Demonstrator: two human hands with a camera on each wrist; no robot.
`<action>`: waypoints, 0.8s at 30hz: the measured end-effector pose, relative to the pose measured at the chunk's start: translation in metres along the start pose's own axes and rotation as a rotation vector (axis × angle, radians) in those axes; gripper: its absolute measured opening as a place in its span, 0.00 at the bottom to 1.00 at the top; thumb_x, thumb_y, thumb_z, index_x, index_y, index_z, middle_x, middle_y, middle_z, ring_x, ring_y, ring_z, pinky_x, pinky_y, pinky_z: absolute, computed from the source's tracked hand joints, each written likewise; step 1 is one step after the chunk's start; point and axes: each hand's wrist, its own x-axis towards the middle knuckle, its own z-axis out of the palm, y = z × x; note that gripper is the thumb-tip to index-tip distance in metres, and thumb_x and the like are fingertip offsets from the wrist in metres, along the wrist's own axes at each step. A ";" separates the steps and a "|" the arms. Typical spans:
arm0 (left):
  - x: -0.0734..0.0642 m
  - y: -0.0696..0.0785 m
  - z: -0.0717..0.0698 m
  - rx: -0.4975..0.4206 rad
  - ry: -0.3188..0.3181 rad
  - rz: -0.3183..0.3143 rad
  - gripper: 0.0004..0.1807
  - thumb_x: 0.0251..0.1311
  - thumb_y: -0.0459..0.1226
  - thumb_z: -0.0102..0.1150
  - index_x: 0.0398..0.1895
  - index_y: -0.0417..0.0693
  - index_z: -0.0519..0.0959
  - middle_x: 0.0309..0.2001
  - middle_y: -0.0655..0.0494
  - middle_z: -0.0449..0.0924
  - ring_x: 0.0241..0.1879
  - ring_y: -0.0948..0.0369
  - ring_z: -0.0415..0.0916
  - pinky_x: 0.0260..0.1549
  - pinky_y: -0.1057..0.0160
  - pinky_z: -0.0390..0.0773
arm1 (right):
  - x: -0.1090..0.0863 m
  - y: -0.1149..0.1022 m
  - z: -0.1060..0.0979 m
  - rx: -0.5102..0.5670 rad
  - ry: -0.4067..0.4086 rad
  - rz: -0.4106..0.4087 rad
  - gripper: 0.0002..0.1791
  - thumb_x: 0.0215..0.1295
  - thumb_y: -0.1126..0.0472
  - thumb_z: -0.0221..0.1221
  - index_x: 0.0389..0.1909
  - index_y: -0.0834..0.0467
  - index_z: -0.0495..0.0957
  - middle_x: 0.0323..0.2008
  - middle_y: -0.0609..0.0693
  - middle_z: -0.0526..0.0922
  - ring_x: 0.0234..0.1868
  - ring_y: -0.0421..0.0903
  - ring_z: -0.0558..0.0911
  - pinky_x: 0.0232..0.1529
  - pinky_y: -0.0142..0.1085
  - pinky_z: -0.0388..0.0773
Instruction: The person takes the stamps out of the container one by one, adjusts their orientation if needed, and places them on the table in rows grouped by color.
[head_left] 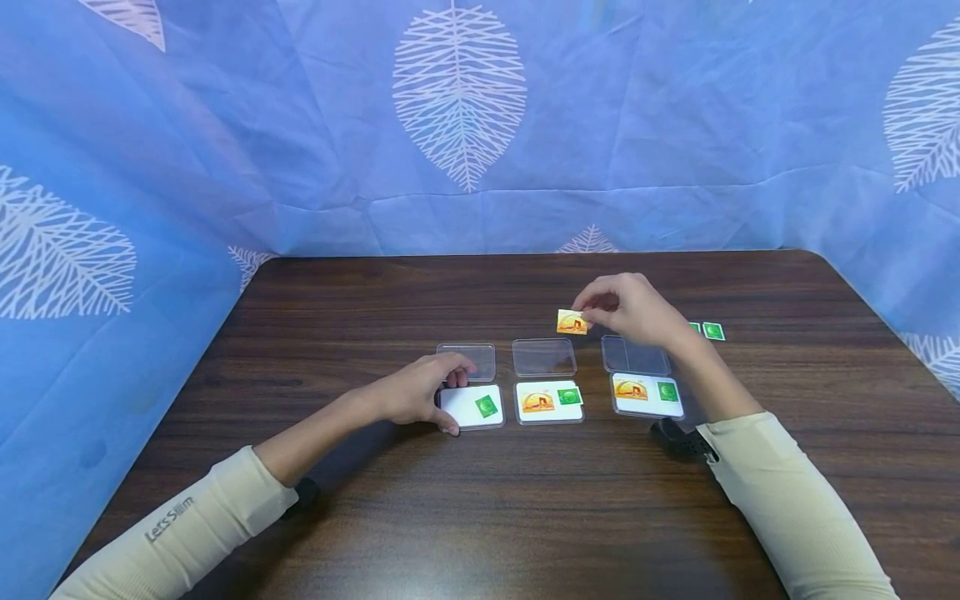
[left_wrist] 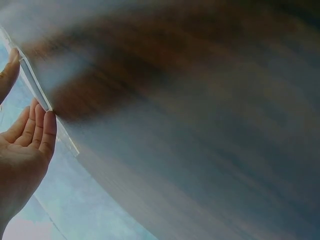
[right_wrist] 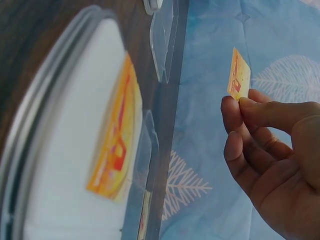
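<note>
My right hand (head_left: 630, 308) pinches a small orange-and-yellow sticker (head_left: 572, 322) between thumb and fingertips, raised behind the cases; the right wrist view shows this sticker (right_wrist: 239, 75) by its edge. My left hand (head_left: 420, 387) holds the left clear plastic case (head_left: 459, 408), thumb at its near edge and fingers at its far side. In the left wrist view the hand (left_wrist: 27, 145) spans the case's edge (left_wrist: 35, 85). That case has a white insert with one tilted green sticker (head_left: 486, 406). The middle case (head_left: 547, 417) and right case (head_left: 648, 408) each bear an orange and a green sticker.
Behind the cases, clear lids (head_left: 544, 357) lie in a row, the left one partly covered by my hand. Green stickers (head_left: 713, 332) lie at the back right, beyond my right wrist. A blue leaf-patterned cloth (head_left: 315, 125) hangs behind the dark wooden table (head_left: 480, 517).
</note>
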 end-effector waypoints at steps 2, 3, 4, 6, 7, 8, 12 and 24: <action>0.000 0.001 0.000 -0.003 0.000 -0.003 0.41 0.39 0.38 0.77 0.58 0.37 0.68 0.43 0.54 0.72 0.43 0.58 0.68 0.45 0.62 0.71 | 0.000 0.002 -0.001 -0.003 -0.001 0.007 0.07 0.62 0.71 0.60 0.39 0.60 0.83 0.31 0.51 0.83 0.30 0.52 0.81 0.28 0.34 0.75; 0.000 0.001 -0.001 -0.004 0.001 -0.005 0.41 0.39 0.38 0.77 0.58 0.37 0.68 0.43 0.54 0.72 0.43 0.58 0.68 0.45 0.62 0.71 | 0.000 0.002 -0.001 -0.005 -0.003 0.013 0.07 0.62 0.70 0.60 0.39 0.60 0.83 0.31 0.51 0.83 0.30 0.52 0.81 0.28 0.34 0.74; 0.000 0.002 -0.001 -0.003 0.001 -0.005 0.41 0.39 0.38 0.77 0.57 0.37 0.68 0.43 0.54 0.72 0.43 0.58 0.69 0.45 0.62 0.71 | 0.000 0.003 -0.001 -0.009 -0.004 0.017 0.07 0.62 0.70 0.60 0.39 0.60 0.83 0.31 0.51 0.83 0.30 0.52 0.81 0.27 0.34 0.74; 0.000 0.003 0.000 -0.004 0.000 -0.008 0.40 0.39 0.38 0.77 0.57 0.37 0.68 0.43 0.54 0.72 0.43 0.58 0.68 0.44 0.62 0.71 | 0.000 0.005 -0.002 -0.016 -0.008 0.026 0.07 0.62 0.70 0.60 0.39 0.60 0.83 0.31 0.51 0.82 0.30 0.52 0.80 0.27 0.34 0.74; 0.000 0.004 0.000 -0.003 -0.003 -0.012 0.40 0.39 0.38 0.77 0.58 0.37 0.68 0.43 0.54 0.72 0.43 0.59 0.68 0.45 0.62 0.71 | -0.001 0.006 -0.002 -0.021 -0.008 0.031 0.07 0.62 0.70 0.60 0.39 0.60 0.83 0.31 0.51 0.82 0.30 0.52 0.80 0.27 0.34 0.74; 0.000 0.004 0.000 -0.001 -0.005 -0.014 0.40 0.39 0.38 0.77 0.58 0.37 0.68 0.44 0.54 0.72 0.43 0.58 0.68 0.45 0.62 0.71 | -0.001 0.007 -0.002 -0.024 -0.009 0.036 0.07 0.62 0.70 0.60 0.39 0.60 0.83 0.31 0.51 0.82 0.30 0.52 0.80 0.27 0.34 0.74; 0.001 0.005 0.000 0.005 -0.010 -0.029 0.40 0.40 0.38 0.77 0.58 0.37 0.68 0.44 0.54 0.71 0.43 0.58 0.68 0.45 0.61 0.71 | -0.002 0.012 -0.004 -0.038 0.000 0.048 0.07 0.62 0.70 0.60 0.39 0.60 0.83 0.32 0.51 0.82 0.31 0.52 0.81 0.28 0.35 0.76; -0.001 0.005 0.001 0.013 0.002 -0.014 0.40 0.39 0.38 0.77 0.58 0.36 0.68 0.43 0.54 0.72 0.43 0.58 0.69 0.45 0.61 0.72 | -0.004 0.021 -0.008 -0.059 -0.003 0.100 0.07 0.62 0.71 0.60 0.39 0.61 0.83 0.31 0.53 0.83 0.31 0.52 0.81 0.27 0.38 0.75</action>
